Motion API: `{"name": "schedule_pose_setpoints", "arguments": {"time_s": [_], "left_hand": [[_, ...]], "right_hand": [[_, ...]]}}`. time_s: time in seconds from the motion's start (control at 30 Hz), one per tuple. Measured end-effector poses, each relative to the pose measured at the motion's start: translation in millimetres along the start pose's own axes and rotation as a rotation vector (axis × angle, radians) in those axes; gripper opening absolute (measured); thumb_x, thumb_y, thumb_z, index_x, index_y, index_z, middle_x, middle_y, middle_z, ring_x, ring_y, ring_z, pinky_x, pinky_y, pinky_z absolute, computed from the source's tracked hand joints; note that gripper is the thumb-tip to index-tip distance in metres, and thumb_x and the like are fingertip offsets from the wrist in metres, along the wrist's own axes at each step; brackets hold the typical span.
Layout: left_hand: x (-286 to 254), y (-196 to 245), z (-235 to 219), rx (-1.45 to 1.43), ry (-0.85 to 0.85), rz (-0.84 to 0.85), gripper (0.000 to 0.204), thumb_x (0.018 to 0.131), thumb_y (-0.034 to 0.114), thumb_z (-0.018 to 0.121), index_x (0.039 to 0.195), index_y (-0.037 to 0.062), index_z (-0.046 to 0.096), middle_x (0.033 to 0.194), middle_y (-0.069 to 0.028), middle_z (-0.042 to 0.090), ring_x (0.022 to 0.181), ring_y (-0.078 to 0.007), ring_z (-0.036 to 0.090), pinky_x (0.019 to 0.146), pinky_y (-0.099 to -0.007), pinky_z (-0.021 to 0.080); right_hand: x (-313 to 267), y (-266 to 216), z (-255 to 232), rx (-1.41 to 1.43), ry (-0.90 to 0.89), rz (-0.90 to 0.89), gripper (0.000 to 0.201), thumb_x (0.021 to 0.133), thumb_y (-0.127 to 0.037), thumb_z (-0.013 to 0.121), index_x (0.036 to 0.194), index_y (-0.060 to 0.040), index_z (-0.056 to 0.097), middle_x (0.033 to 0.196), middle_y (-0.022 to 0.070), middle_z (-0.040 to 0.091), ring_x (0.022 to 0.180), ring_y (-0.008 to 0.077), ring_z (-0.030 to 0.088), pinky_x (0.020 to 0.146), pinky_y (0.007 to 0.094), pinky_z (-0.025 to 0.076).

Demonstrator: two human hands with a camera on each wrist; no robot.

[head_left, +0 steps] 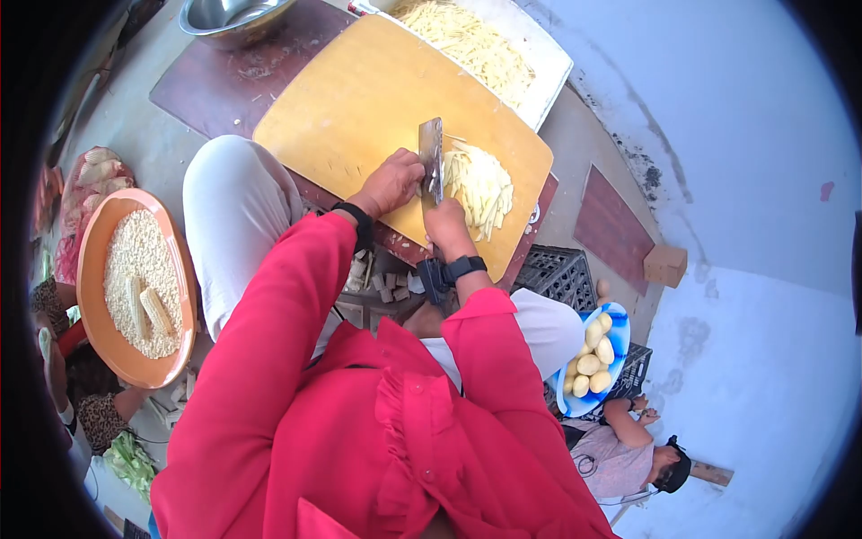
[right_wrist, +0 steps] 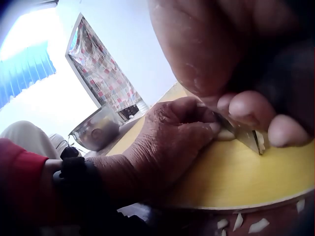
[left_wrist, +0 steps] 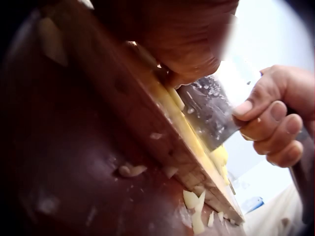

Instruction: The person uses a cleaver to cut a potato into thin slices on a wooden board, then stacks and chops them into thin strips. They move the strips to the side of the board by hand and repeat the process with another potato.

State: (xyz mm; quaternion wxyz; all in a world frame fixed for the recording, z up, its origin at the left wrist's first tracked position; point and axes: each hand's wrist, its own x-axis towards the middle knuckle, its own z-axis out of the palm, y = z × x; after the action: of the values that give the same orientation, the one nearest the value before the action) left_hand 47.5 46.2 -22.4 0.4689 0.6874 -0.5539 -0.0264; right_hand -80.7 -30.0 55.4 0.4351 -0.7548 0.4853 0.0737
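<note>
My right hand [head_left: 449, 226] grips a wide-bladed cleaver [head_left: 430, 144], whose blade stands on edge on the yellow cutting board [head_left: 341, 99]. Just left of the blade, my left hand [head_left: 392, 182] bends its fingers over a pale potato piece [right_wrist: 225, 134], mostly hidden under them, and holds it down. The fingertips are right at the flat of the cleaver. Past the blade lies a heap of cut potato strips [head_left: 482, 187]. Wet bits cling to the steel in the left wrist view.
A white tray [head_left: 557, 67] of shredded potato stands beyond the board, with a metal bowl [head_left: 220, 34] at the far left. An orange basin [head_left: 88, 269] holds kernels and cobs. Peeled potatoes [head_left: 589, 364] fill a blue-white dish at right, near another person [head_left: 620, 454].
</note>
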Motion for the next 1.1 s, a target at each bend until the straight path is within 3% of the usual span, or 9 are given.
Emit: {"name": "schedule_pose_setpoints", "arguments": {"time_s": [0.07, 0.17, 0.37, 0.5, 0.57, 0.73, 0.87, 0.97, 1.1], "left_hand": [[-5.5, -0.9, 1.1, -0.039, 0.002, 0.007, 0.014, 0.073, 0.0, 0.061, 0.085, 0.0048, 0.058, 0.09, -0.0128, 0.056, 0.093, -0.0354, 0.054, 0.081, -0.0408, 0.049], [-9.6, -0.2, -2.4, -0.073, 0.029, 0.007, 0.013, 0.074, 0.0, 0.062, 0.085, 0.0047, 0.058, 0.09, -0.013, 0.056, 0.094, -0.0355, 0.054, 0.081, -0.0407, 0.049], [-13.6, 0.0, -2.5, 0.012, 0.02, 0.023, 0.012, 0.076, -0.002, 0.059, 0.086, 0.0049, 0.058, 0.089, -0.0129, 0.056, 0.094, -0.0348, 0.054, 0.081, -0.0399, 0.049], [-10.2, 4.3, -9.6, 0.029, -0.004, 0.028, 0.011, 0.077, -0.001, 0.056, 0.086, 0.0053, 0.058, 0.088, -0.0127, 0.056, 0.094, -0.0344, 0.054, 0.081, -0.0394, 0.049], [-12.9, 4.3, -9.6, 0.032, -0.017, 0.032, 0.01, 0.078, 0.0, 0.056, 0.085, 0.0055, 0.058, 0.087, -0.0126, 0.056, 0.093, -0.0343, 0.054, 0.081, -0.0394, 0.049], [-14.1, -1.6, -1.9, 0.013, 0.038, 0.046, 0.008, 0.077, 0.001, 0.056, 0.083, 0.0058, 0.059, 0.087, -0.0121, 0.057, 0.091, -0.0347, 0.054, 0.081, -0.0403, 0.048], [-16.7, 1.8, -2.9, 0.05, 0.08, 0.015, 0.01, 0.072, 0.003, 0.06, 0.081, 0.0062, 0.057, 0.087, -0.0119, 0.056, 0.092, -0.0347, 0.054, 0.082, -0.0411, 0.047], [-19.8, 3.1, -5.9, 0.109, -0.004, -0.028, 0.013, 0.069, 0.003, 0.062, 0.08, 0.0064, 0.056, 0.086, -0.0116, 0.055, 0.092, -0.0347, 0.054, 0.083, -0.0416, 0.047], [-15.3, 0.2, -1.7, 0.093, 0.041, -0.044, 0.015, 0.068, 0.003, 0.061, 0.082, 0.0067, 0.057, 0.086, -0.0115, 0.056, 0.091, -0.0349, 0.054, 0.083, -0.0415, 0.047]], "right_hand": [[1.7, -3.7, 1.4, 0.081, 0.023, 0.053, 0.021, 0.08, 0.0, 0.047, 0.086, 0.0173, 0.057, 0.064, 0.0297, 0.06, 0.05, 0.0374, 0.063, 0.045, 0.0455, 0.052], [5.7, -8.1, 1.3, 0.152, 0.074, 0.085, 0.02, 0.08, -0.001, 0.049, 0.087, 0.016, 0.057, 0.071, 0.0344, 0.061, 0.06, 0.0434, 0.066, 0.051, 0.048, 0.053], [-4.4, 20.9, 6.3, -0.116, 0.201, -0.193, 0.021, 0.082, -0.004, 0.051, 0.087, 0.0149, 0.058, 0.084, 0.0374, 0.063, 0.074, 0.0494, 0.066, 0.058, 0.05, 0.054], [-31.7, -14.8, -6.3, -0.188, 0.003, -0.057, 0.025, 0.083, -0.005, 0.05, 0.092, 0.0152, 0.062, 0.079, 0.036, 0.063, 0.067, 0.0451, 0.068, 0.056, 0.0486, 0.055], [-7.8, 5.8, 10.3, -0.102, 0.012, -0.018, 0.025, 0.084, -0.005, 0.049, 0.091, 0.0152, 0.062, 0.077, 0.0356, 0.063, 0.064, 0.0439, 0.068, 0.053, 0.0473, 0.055], [-1.5, -23.9, 5.7, 0.007, 0.025, 0.018, 0.019, 0.082, 0.0, 0.048, 0.086, 0.0147, 0.059, 0.069, 0.0255, 0.063, 0.054, 0.0359, 0.064, 0.042, 0.0446, 0.048], [0.0, 0.3, 10.2, -0.225, 0.129, -0.173, 0.023, 0.082, -0.007, 0.054, 0.086, 0.0134, 0.065, 0.08, 0.0354, 0.064, 0.07, 0.0449, 0.068, 0.064, 0.0477, 0.056], [-22.8, -21.8, 0.3, -0.168, -0.07, 0.012, 0.024, 0.082, -0.008, 0.054, 0.084, 0.0131, 0.066, 0.082, 0.0358, 0.064, 0.078, 0.0482, 0.066, 0.073, 0.0487, 0.056], [34.1, 34.6, 28.1, 0.001, 0.075, -0.088, 0.024, 0.082, -0.006, 0.052, 0.084, 0.0134, 0.066, 0.082, 0.0366, 0.064, 0.082, 0.0471, 0.067, 0.073, 0.0487, 0.056]]}}
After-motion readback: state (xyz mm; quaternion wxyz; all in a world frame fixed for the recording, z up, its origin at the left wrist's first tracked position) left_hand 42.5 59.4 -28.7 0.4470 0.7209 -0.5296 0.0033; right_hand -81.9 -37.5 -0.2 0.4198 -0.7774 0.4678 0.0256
